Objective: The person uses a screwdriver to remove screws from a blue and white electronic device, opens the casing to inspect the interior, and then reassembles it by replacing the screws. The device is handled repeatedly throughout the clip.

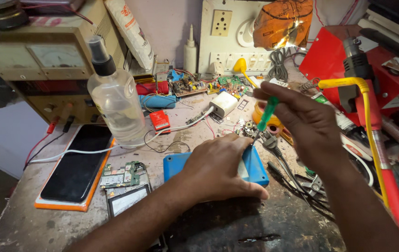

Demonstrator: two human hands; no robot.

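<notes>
My left hand (218,168) lies flat on a blue device (177,166) in the middle of the workbench and covers most of it. My right hand (302,121) grips a green-handled screwdriver (267,114), held nearly upright. Its tip meets the blue device's far edge beside my left fingers. What the tip touches is hidden by my fingers.
A clear spray bottle (115,102) stands at the left, in front of a beige power supply (45,60). A phone in an orange case (76,168) and an opened phone with its circuit board (124,177) lie front left. A white charger (223,103), pliers (278,154) and red equipment (372,79) crowd the right.
</notes>
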